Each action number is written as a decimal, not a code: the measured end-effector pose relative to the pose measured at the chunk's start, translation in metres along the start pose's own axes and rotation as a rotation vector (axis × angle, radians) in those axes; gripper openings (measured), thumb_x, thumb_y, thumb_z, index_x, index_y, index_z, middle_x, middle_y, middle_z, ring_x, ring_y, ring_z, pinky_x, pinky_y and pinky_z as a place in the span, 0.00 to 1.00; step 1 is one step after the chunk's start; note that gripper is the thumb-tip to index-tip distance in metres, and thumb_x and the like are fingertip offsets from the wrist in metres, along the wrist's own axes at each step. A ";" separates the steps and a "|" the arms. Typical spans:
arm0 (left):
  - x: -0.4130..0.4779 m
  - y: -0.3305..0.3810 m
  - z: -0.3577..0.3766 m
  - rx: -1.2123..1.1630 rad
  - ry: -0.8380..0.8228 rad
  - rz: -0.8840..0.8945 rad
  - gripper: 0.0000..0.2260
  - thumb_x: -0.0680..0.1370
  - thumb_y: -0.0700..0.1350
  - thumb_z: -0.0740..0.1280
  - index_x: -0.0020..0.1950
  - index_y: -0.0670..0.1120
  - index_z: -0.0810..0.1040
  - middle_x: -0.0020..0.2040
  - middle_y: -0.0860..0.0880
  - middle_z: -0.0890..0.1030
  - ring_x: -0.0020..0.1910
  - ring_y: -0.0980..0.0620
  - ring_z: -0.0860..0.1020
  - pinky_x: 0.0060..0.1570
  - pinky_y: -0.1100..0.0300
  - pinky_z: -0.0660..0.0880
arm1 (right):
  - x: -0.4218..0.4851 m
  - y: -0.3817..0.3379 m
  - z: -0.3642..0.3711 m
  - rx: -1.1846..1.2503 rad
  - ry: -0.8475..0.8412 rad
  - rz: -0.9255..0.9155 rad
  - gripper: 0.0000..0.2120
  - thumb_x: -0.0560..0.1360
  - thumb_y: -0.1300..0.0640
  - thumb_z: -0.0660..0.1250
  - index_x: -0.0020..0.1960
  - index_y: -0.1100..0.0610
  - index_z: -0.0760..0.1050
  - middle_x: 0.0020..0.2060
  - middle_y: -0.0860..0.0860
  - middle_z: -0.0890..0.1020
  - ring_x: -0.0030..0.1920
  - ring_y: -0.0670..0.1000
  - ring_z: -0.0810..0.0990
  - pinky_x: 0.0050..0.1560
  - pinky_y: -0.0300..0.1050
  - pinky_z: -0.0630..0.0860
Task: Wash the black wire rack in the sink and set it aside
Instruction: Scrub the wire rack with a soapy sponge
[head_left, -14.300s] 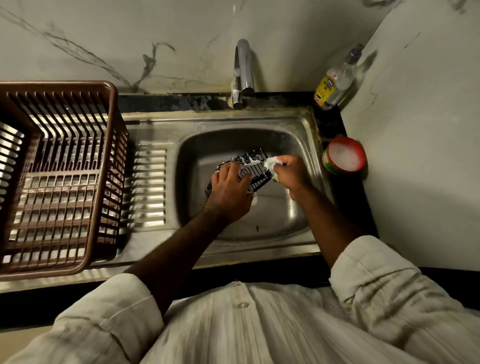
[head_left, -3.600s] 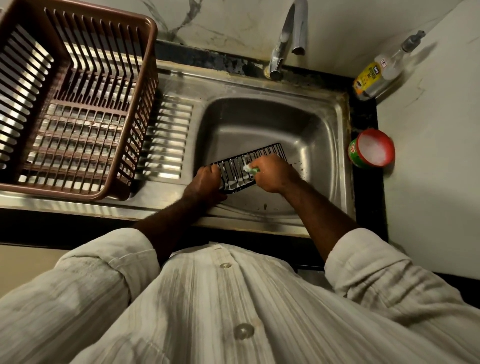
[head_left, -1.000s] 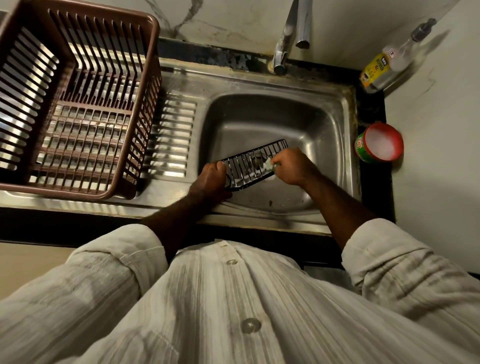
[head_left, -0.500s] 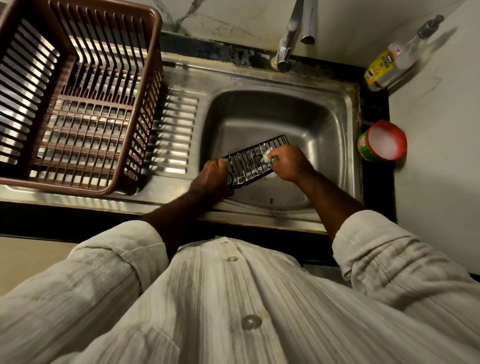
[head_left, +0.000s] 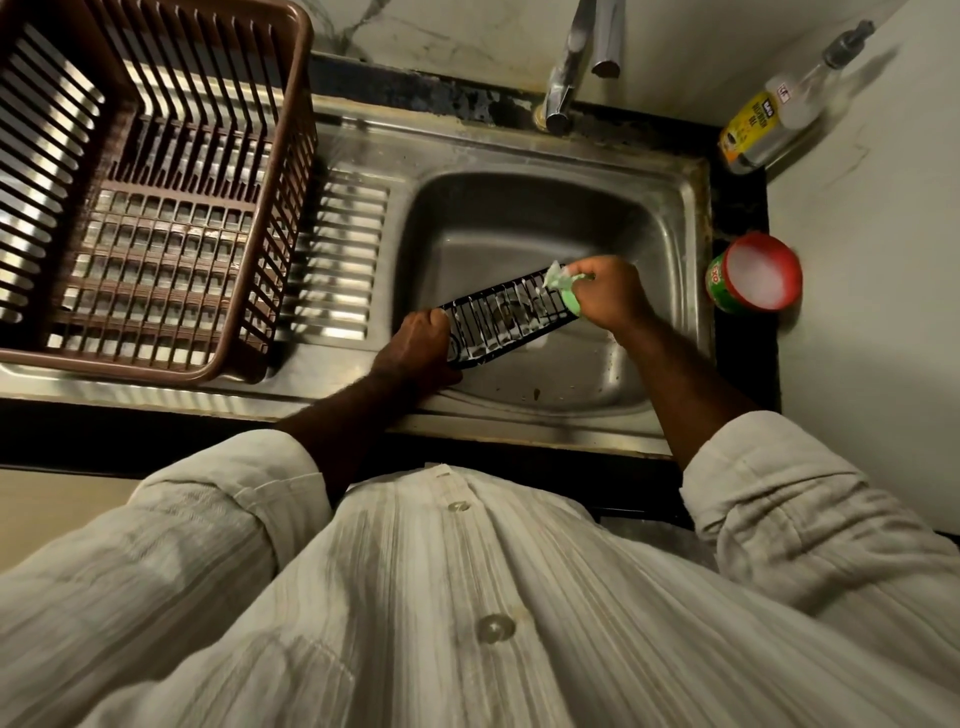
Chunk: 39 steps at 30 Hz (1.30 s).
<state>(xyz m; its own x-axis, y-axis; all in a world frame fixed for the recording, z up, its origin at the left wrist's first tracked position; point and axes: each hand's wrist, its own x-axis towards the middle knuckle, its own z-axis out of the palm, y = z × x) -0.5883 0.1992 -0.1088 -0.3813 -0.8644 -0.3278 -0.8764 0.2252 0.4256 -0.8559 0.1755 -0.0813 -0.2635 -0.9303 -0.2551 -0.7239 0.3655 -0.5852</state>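
Steel sink (head_left: 685, 218): left hand (head_left: 418, 340) grips black wire rack (head_left: 506, 319); right hand (head_left: 605, 296) pinches soapy green scrubber (head_left: 563, 283) at its far end.

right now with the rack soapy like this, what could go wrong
The left hand grips the black wire rack by one end only, and suds coat its wires, so it might slip into the sink while the right hand presses the green scrubber on the far end. No water shows under the tap; setting it aside unrinsed would leave soap.
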 end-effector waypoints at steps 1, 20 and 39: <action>0.000 0.000 0.000 0.001 -0.003 0.000 0.31 0.68 0.49 0.79 0.64 0.38 0.70 0.62 0.39 0.74 0.60 0.41 0.72 0.56 0.51 0.73 | 0.002 -0.003 0.000 -0.030 -0.014 -0.056 0.15 0.74 0.68 0.64 0.57 0.62 0.83 0.54 0.57 0.85 0.52 0.55 0.83 0.55 0.47 0.79; 0.002 -0.001 0.002 0.006 0.001 0.029 0.31 0.66 0.47 0.80 0.61 0.38 0.71 0.61 0.38 0.74 0.60 0.39 0.72 0.55 0.49 0.73 | -0.018 -0.004 0.009 -0.423 -0.324 -0.125 0.17 0.71 0.67 0.65 0.55 0.55 0.84 0.57 0.55 0.84 0.56 0.56 0.82 0.56 0.48 0.80; 0.004 -0.003 0.005 -0.009 0.020 0.021 0.31 0.65 0.47 0.80 0.61 0.38 0.71 0.61 0.38 0.75 0.60 0.39 0.73 0.55 0.48 0.74 | -0.019 0.002 0.013 -0.451 -0.281 -0.171 0.15 0.73 0.67 0.71 0.58 0.55 0.83 0.58 0.56 0.84 0.57 0.55 0.83 0.61 0.48 0.78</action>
<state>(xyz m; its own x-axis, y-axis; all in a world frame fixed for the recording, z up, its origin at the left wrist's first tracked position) -0.5886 0.1977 -0.1157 -0.3935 -0.8683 -0.3020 -0.8657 0.2395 0.4395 -0.8442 0.1941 -0.0872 0.0168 -0.9087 -0.4170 -0.9587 0.1038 -0.2647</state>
